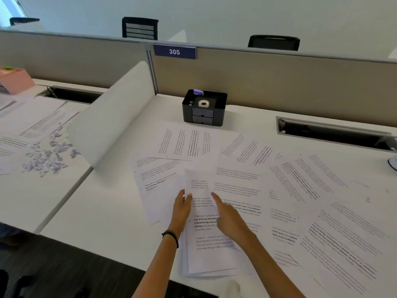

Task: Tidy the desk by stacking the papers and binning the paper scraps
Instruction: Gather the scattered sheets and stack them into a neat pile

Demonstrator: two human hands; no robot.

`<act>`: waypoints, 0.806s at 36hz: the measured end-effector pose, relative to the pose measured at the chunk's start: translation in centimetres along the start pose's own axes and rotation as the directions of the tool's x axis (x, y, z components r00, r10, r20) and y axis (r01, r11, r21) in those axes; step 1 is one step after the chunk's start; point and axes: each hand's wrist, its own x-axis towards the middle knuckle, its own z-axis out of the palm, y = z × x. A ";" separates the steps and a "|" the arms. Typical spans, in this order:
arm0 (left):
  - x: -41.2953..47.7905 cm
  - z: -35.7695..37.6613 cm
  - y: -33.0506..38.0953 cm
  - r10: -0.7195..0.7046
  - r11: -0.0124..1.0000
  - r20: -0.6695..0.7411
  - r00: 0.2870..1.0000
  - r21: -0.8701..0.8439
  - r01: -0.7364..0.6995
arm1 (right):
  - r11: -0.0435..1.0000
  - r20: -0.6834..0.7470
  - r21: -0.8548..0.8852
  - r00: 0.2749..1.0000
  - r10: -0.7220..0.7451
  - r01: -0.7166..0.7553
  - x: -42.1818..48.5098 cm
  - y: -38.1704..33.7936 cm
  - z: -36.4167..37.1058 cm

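small stack (211,250) sitting at near edge of table (103,211). left hand (182,208) pinching left edge of top sheet, right hand (228,214) lying flat on it, fingers straight, gripping nothing. stacking looking barely started imo, loose sheets (322,190) fanning out all over, right and behind. scraps (49,153) lying untouched on neighbouring table (32,201), far left. bin not showing anywhere.

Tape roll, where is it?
In the head view, the tape roll sits in the black box at the back middle of the desk, just below the 305 sign and behind the papers.
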 end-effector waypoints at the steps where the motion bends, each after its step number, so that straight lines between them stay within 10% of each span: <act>1: 0.0 0.0 0.1 -0.017 0.999 0.006 1.000 -0.027 0.018 | 0.999 0.031 0.029 0.999 -0.034 0.033 -0.2 -0.1 0.1; 18: 1.1 -0.2 0.6 0.055 0.996 0.053 0.997 0.072 -0.059 | 0.936 0.425 0.305 0.854 -0.299 0.175 -0.2 1.7 -2.2; 24: 1.4 -0.5 0.9 0.084 0.996 0.024 0.996 0.029 -0.084 | 0.825 -0.123 0.540 0.985 -0.120 0.168 0.6 4.6 -4.0; 29: 1.3 -1.1 2.5 0.145 0.989 0.013 0.989 -0.003 -0.145 | 0.850 -0.509 0.515 0.837 0.200 0.110 0.7 7.9 -4.7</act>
